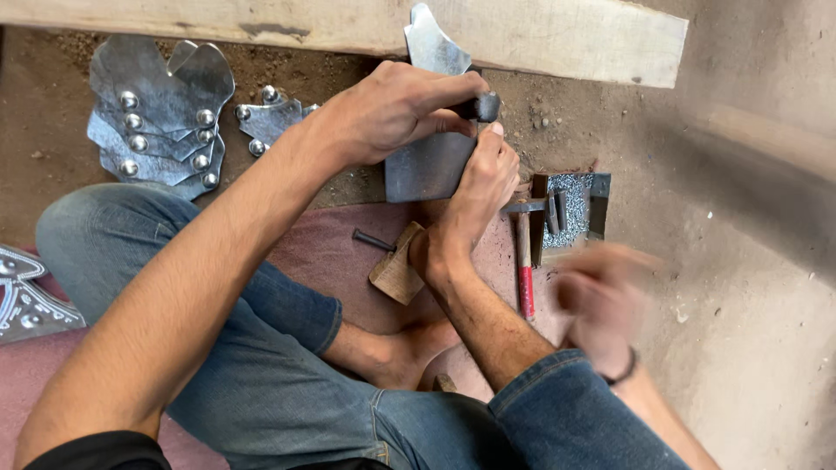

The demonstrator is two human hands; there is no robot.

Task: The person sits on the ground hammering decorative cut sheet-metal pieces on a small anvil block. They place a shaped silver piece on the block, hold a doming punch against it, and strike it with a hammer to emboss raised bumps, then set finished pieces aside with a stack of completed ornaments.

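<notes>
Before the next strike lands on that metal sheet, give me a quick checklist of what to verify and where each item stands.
1. Left hand grips the dark tool: ok.
2. Right hand steadies the metal sheet: ok.
3. Tool tip seated on the sheet: cannot tell, hidden by the fingers.
4. Right hand's fingertips clear of the tool end: not ok, they sit right beside it.
5. Another person's hand clear of the work: cannot tell, blurred, near the red-handled hammer.
6. Finished pieces set aside: ok.
</notes>
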